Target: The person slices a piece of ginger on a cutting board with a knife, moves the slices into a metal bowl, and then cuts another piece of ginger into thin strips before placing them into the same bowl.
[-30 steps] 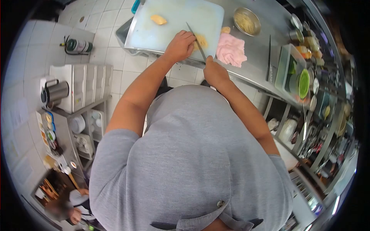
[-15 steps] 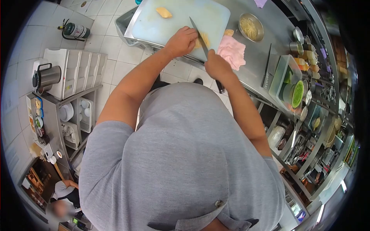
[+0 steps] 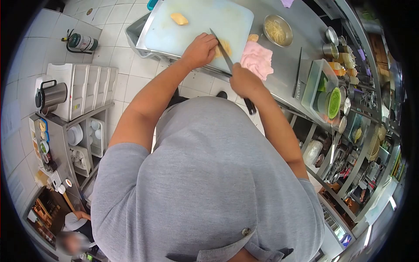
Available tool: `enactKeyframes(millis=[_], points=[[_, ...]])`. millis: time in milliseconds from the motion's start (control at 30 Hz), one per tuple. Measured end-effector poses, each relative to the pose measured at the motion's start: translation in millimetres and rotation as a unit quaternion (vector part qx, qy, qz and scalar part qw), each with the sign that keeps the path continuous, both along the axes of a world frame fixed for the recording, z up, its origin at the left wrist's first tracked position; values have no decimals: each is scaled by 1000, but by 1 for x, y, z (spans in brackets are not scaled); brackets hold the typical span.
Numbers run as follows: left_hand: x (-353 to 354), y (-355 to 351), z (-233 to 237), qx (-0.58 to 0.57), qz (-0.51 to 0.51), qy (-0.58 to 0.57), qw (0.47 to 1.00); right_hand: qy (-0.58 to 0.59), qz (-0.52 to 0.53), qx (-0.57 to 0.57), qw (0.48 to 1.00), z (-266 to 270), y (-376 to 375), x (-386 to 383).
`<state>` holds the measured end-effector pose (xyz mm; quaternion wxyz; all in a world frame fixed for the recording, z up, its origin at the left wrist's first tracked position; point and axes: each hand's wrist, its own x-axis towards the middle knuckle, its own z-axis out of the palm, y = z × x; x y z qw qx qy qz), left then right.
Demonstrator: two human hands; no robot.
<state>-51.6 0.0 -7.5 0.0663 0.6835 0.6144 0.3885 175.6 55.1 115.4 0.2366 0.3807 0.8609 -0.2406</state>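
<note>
A pale cutting board [image 3: 192, 30] lies on a steel counter [image 3: 283, 65]. My left hand [image 3: 199, 50] presses down on a yellow food piece [image 3: 223, 47] near the board's front right corner. My right hand [image 3: 243, 81] grips a knife [image 3: 221, 49] whose blade rests across that piece beside my left fingers. A second yellow piece [image 3: 179, 18] lies apart at the far side of the board.
A pink cloth [image 3: 256, 59] lies right of the board, with a steel bowl of shreds [image 3: 278, 30] behind it. Containers and a green-lidded tub [image 3: 334, 102] crowd the right. A kettle [image 3: 51, 96] sits on a left shelf; another person [image 3: 72, 233] is at lower left.
The knife blade has stayed on the yellow piece, shifting slightly with my right hand. My head has moved a little, so the view has drifted.
</note>
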Motion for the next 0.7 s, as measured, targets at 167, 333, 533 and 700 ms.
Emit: enactKeyframes(millis=[167,333,533,700], points=[[3,-4,-2,14,4,3,1000,24,-57,19,998,-35,-27,7],[-2,-6,6,-13,-14,12,1000,-1,-6,-4,1000,2,9,-14],[1,-6,5,2,-4,3,1000,22,-29,20,999,-28,-27,10],[1,-6,3,-3,-16,17,1000,22,-11,0,1000,-12,5,-2]])
